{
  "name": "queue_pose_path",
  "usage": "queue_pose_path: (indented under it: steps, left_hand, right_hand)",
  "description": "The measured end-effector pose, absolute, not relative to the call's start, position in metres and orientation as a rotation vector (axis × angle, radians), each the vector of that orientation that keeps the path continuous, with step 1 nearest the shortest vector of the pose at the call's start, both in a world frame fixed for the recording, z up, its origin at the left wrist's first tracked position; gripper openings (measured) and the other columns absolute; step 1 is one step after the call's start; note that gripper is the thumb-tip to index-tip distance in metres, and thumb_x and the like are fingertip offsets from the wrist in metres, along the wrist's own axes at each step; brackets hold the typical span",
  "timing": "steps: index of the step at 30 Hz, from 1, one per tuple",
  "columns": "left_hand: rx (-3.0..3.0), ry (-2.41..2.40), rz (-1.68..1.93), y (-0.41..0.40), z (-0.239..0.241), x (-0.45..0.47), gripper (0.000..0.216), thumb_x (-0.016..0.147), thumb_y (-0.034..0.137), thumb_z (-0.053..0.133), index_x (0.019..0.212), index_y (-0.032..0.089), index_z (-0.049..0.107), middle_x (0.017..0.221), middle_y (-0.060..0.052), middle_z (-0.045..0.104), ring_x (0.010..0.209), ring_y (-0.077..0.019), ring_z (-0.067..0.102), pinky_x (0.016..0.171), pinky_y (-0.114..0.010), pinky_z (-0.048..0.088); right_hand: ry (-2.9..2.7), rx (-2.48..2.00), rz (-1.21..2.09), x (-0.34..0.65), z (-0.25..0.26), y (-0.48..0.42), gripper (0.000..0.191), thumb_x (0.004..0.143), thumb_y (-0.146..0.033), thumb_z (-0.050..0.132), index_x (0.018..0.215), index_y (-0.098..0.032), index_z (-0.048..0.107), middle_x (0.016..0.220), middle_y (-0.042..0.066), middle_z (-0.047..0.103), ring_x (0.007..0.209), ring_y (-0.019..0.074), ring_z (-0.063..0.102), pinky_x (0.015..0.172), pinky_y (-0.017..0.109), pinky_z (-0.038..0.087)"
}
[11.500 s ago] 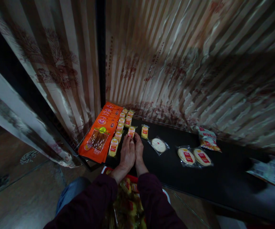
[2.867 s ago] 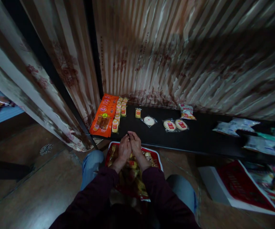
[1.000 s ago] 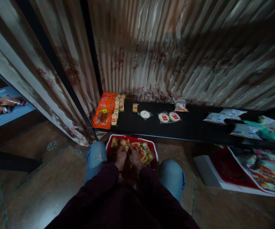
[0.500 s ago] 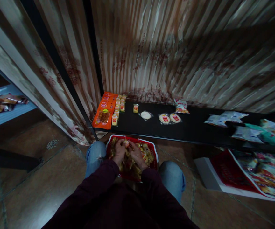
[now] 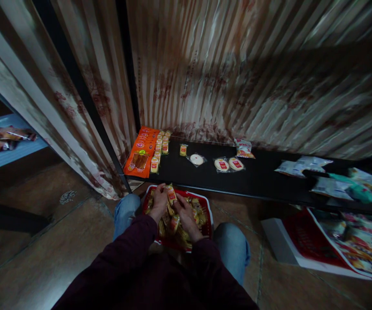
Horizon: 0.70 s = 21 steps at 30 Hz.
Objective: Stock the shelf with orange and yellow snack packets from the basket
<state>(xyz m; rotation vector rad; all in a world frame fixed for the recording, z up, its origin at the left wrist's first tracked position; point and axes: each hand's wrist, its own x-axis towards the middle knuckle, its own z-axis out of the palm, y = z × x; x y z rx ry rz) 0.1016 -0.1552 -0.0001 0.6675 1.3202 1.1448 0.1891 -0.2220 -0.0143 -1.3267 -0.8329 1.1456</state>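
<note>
A small yellow snack packet [image 5: 171, 193] with a red label is held upright between my two hands. My left hand [image 5: 160, 201] grips its left side with the fingers curled. From the lower right, the fingers of my right hand [image 5: 184, 211] close on the same packet. Both hands are over a red basket [image 5: 210, 215] with a white rim, which sits between my knees. Inside the basket lie many similar yellow packets [image 5: 175, 224], partly hidden by my hands.
A low black shelf [image 5: 173, 172] runs in front, carrying orange snack bags [image 5: 140, 159], rows of yellow packets [image 5: 154, 165], round white wrapped crackers [image 5: 221, 164] and pale bags [image 5: 291, 168]. Another red basket [image 5: 297, 234] with bags stands right. A black post [image 5: 128, 64] rises at left.
The packet between my hands has come up out of the basket and now shows its labelled face. My hands have risen slightly, and the view has shifted a little.
</note>
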Motion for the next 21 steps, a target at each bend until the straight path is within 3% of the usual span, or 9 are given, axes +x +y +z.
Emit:
queue_pose_path:
  steps: [5,13,21]
  left_hand:
    - [0.689,1.344,1.147,-0.157,0.004,0.106,0.038,0.078,0.026,0.062,0.114,0.013,0.058,0.1,-0.011,0.066,0.076,-0.013,0.063,0.069,-0.026,0.05]
    - [0.898,1.39,1.168,-0.166,-0.006,0.109,0.038,0.078,0.015,0.06,0.115,0.017,0.057,0.116,-0.012,0.064,0.102,-0.0168,0.062,0.091,-0.029,0.047]
    - [1.016,1.398,1.116,-0.18,0.003,0.11,0.032,0.079,0.011,0.055,0.109,0.017,0.061,0.115,-0.01,0.065,0.101,-0.0169,0.062,0.093,-0.03,0.046]
  right_hand:
    - [-0.712,-1.275,1.164,0.187,-0.013,-0.221,0.05,0.07,-0.045,0.069,0.113,-0.02,0.065,0.108,0.008,0.07,0.097,0.0238,0.065,0.088,0.04,0.05]
    - [-0.68,-1.329,1.015,0.186,-0.013,-0.217,0.049,0.071,-0.043,0.066,0.114,-0.02,0.063,0.109,0.008,0.069,0.095,0.0217,0.064,0.088,0.037,0.05]
    - [-0.776,-1.421,0.878,0.186,-0.019,-0.213,0.049,0.071,-0.046,0.064,0.113,-0.021,0.063,0.114,0.01,0.067,0.102,0.0236,0.062,0.092,0.04,0.047]
